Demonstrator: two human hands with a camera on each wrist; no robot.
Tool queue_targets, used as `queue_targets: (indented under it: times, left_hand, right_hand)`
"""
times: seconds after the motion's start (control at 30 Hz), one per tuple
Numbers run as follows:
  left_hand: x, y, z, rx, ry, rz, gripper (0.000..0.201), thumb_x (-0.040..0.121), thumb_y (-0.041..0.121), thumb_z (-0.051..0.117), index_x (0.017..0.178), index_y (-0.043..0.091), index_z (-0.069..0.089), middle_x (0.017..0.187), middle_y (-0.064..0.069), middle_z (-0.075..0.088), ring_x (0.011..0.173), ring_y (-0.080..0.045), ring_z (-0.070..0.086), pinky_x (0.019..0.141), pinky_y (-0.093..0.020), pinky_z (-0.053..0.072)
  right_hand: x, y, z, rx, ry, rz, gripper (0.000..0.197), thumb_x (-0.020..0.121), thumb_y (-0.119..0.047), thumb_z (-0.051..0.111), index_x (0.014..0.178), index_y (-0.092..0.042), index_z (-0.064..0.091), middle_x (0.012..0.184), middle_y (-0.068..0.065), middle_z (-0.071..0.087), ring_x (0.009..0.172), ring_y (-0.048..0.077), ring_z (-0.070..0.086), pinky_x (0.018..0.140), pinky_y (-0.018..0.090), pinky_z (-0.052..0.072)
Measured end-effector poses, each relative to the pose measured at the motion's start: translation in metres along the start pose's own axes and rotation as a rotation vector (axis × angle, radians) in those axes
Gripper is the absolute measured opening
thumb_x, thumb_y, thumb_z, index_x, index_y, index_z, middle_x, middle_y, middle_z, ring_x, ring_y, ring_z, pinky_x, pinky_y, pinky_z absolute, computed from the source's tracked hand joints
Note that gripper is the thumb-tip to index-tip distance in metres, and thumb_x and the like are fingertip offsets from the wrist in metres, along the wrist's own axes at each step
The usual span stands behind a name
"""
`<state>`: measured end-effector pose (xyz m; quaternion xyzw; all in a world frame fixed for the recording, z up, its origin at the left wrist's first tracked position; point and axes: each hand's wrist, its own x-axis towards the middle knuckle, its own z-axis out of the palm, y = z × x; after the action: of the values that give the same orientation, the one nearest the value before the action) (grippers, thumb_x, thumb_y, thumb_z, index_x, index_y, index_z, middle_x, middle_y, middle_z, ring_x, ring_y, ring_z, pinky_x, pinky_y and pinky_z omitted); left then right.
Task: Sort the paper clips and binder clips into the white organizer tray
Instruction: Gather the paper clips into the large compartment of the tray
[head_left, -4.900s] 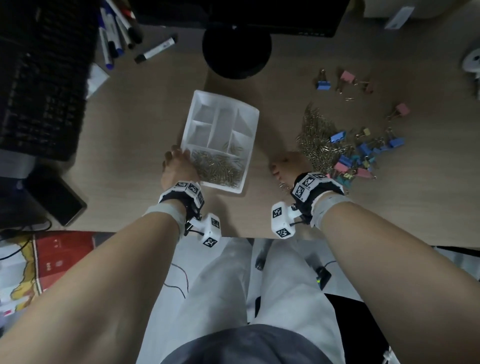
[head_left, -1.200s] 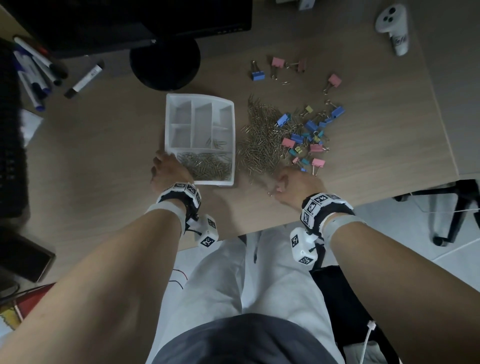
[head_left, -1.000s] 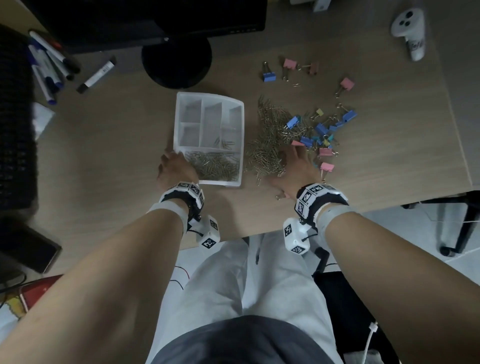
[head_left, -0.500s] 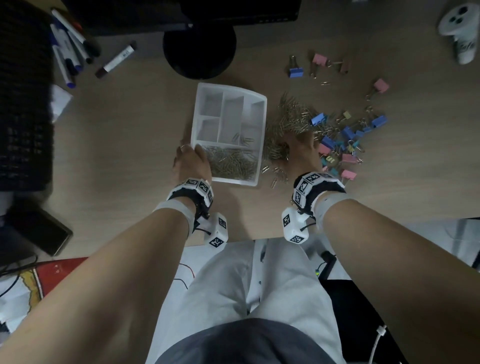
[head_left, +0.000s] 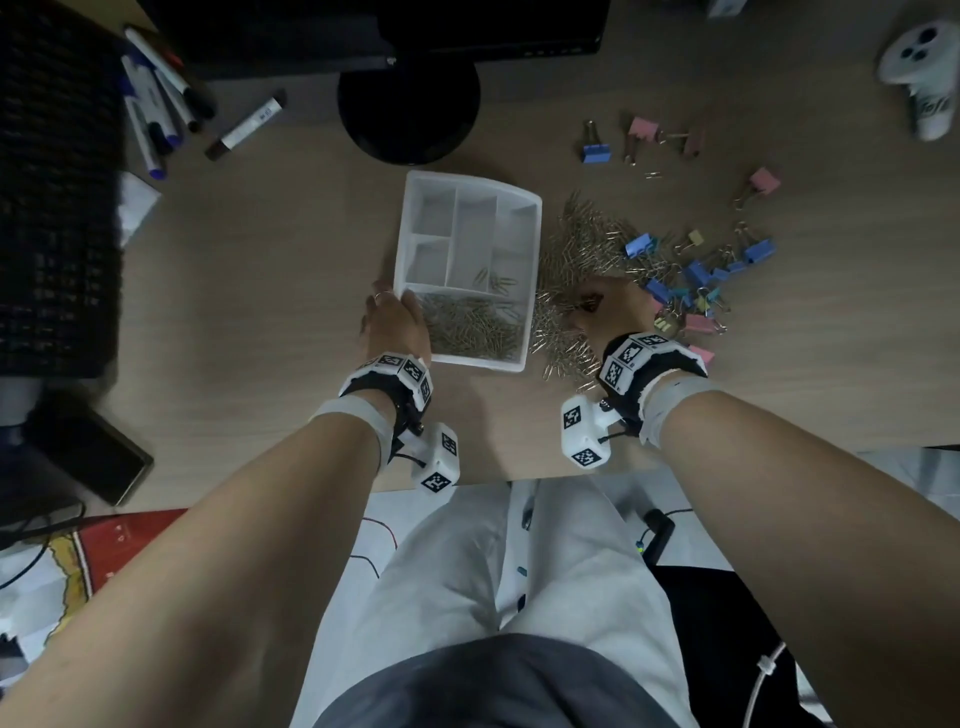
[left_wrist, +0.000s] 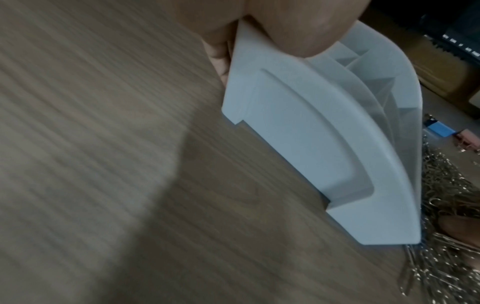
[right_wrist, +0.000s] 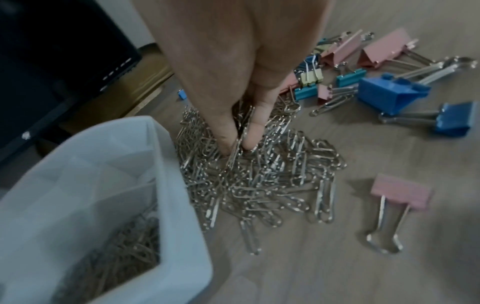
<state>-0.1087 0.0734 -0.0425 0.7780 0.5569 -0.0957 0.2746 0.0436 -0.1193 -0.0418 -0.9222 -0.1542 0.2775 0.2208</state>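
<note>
The white organizer tray (head_left: 532, 249) sits mid-desk, its near long compartment full of paper clips (head_left: 472, 330). My left hand (head_left: 395, 304) grips the tray's near left corner, thumb over the rim (left_wrist: 298, 30) and fingers (left_wrist: 219, 59) against the outside wall. Right of the tray lies a loose paper clip pile (right_wrist: 262, 181). My right hand (right_wrist: 237, 145) reaches down into it, thumb and fingertip pinching a few clips. Blue and pink binder clips (head_left: 696, 286) lie scattered beyond that hand, one pink clip (right_wrist: 400, 193) nearer.
A black monitor stand (head_left: 408, 104) is behind the tray, with markers (head_left: 156, 109) and a keyboard (head_left: 52, 197) to the left. A white controller (head_left: 919, 67) lies far right, a phone (head_left: 88, 457) near left. More binder clips (head_left: 641, 137) lie at the back right.
My right hand has moved from the desk's front area up into the paper clip pile and closed its fingertips on clips. The left hand stays on the tray corner.
</note>
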Motion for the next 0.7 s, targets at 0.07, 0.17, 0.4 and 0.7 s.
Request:
queue_targets:
  times: [0.07, 0.17, 0.4, 0.7]
  left_hand:
    - [0.000, 0.001, -0.001, -0.007, -0.032, -0.011, 0.056, 0.102, 0.038, 0.025, 0.144, 0.002, 0.028, 0.142, -0.017, 0.043, 0.127, -0.037, 0.046, 0.105, -0.047, 0.037]
    - [0.000, 0.003, -0.002, -0.023, -0.047, -0.015, 0.053, 0.102, 0.037, 0.026, 0.141, 0.002, 0.030, 0.139, -0.018, 0.046, 0.123, -0.038, 0.049, 0.103, -0.049, 0.039]
    - [0.003, 0.005, -0.007, -0.022, -0.103, -0.023, 0.045, 0.102, 0.036, 0.029, 0.130, 0.003, 0.039, 0.129, -0.018, 0.051, 0.113, -0.040, 0.054, 0.093, -0.048, 0.043]
    - [0.011, -0.008, -0.009, -0.037, -0.126, 0.038, 0.062, 0.098, 0.055, 0.024, 0.127, 0.005, 0.044, 0.122, -0.019, 0.056, 0.108, -0.040, 0.057, 0.092, -0.047, 0.045]
  right_hand:
    - [-0.003, -0.006, -0.004, 0.064, -0.016, 0.000, 0.021, 0.080, -0.016, 0.080, 0.100, -0.020, 0.077, 0.096, -0.005, 0.072, 0.085, 0.013, 0.064, 0.070, 0.020, 0.046]
    - [-0.008, -0.025, -0.010, 0.180, -0.036, -0.059, 0.021, 0.081, -0.016, 0.079, 0.101, -0.022, 0.078, 0.091, -0.004, 0.076, 0.080, 0.014, 0.070, 0.077, 0.030, 0.060]
    - [-0.018, -0.082, 0.008, 0.229, -0.270, -0.280, 0.024, 0.073, -0.016, 0.085, 0.097, -0.018, 0.080, 0.094, -0.003, 0.075, 0.086, 0.009, 0.069, 0.088, 0.030, 0.057]
    - [0.009, -0.086, 0.005, -0.177, -0.196, -0.223, 0.041, 0.094, -0.024, 0.060, 0.134, -0.015, 0.059, 0.136, 0.007, 0.061, 0.123, 0.025, 0.059, 0.106, 0.034, 0.047]
